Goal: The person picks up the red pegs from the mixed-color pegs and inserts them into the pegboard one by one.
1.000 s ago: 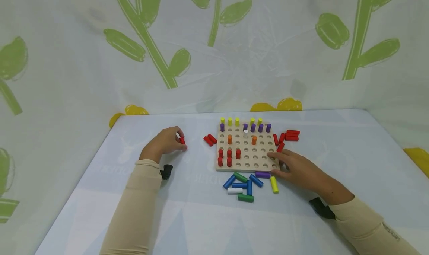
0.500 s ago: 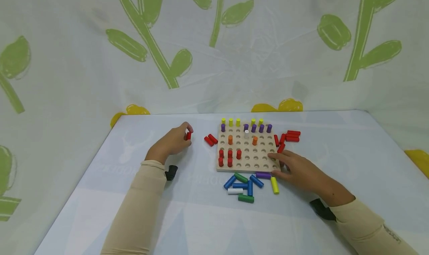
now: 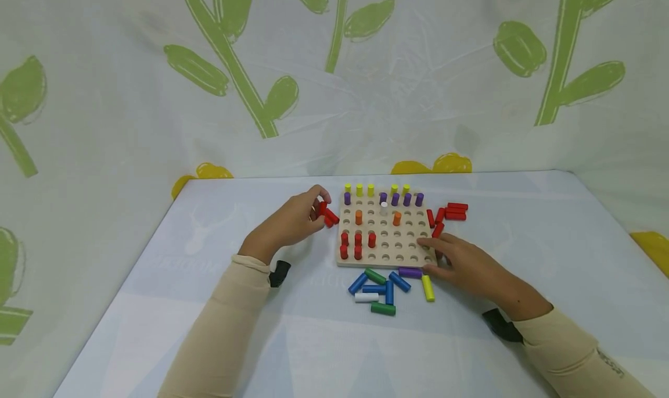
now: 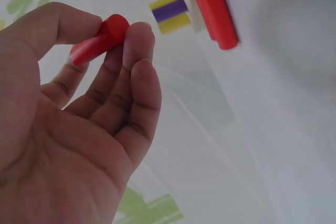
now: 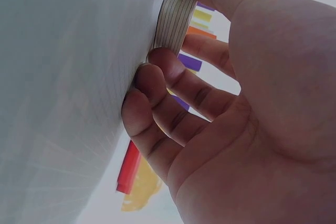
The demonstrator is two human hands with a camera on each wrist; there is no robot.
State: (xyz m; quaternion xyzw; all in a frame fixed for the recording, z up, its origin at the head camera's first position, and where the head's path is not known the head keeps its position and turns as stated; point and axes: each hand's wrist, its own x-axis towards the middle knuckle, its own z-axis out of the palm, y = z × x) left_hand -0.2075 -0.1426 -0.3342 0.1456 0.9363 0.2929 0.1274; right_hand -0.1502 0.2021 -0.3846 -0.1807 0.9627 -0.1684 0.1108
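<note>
My left hand pinches a red peg between thumb and fingertips. It is just left of the wooden pegboard, over two loose red pegs that it partly covers in the head view. My right hand holds the board's front right corner, thumb at the front edge and other fingers on the top and right side. Yellow pegs and purple pegs stand in the back rows. A white peg and two orange pegs stand mid-board. Several upright red pegs fill holes at front left.
Several loose red pegs lie right of the board. In front of it are blue pegs, green pegs, a white peg, a purple peg and a yellow peg. A leaf-patterned sheet rises behind the table.
My left hand has moved right with the red peg, from open table to the two loose red pegs by the board. My right hand stays at the board's corner.
</note>
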